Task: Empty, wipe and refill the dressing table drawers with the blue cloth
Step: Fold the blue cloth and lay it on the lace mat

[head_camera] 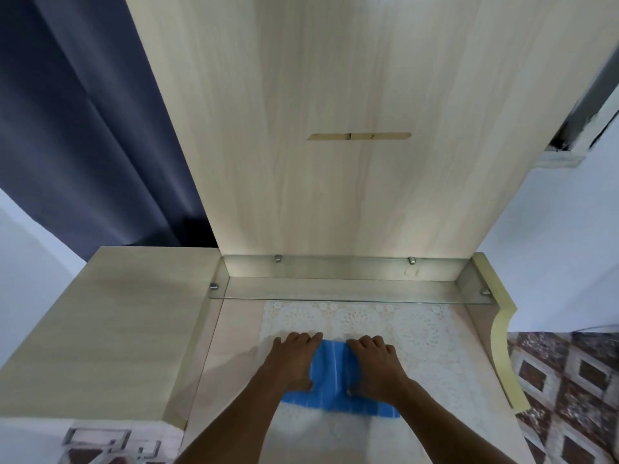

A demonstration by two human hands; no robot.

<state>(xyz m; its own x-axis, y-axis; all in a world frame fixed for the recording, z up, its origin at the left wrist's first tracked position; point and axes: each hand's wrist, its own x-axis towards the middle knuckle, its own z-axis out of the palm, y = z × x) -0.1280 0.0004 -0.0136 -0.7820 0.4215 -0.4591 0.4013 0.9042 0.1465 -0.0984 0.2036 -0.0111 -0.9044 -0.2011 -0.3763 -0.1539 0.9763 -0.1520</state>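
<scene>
The left hand [294,361] and right hand [373,363] are pressing flat, fingers straight, on the blue cloth [330,373]. It is lying under and between them on the table [234,346], stretching left to right, equally near both.

Left hand [294,360] and right hand [375,363] half-hide the blue cloth [331,373] — forearms [234,426] cropped.

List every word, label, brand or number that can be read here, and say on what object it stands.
There is no readable text anywhere in the picture.
The blue cloth has only pale stripes, with no label in view.
The lace mat has only a woven pattern.
The wooden panel has only a bare strip, without writing.
</scene>
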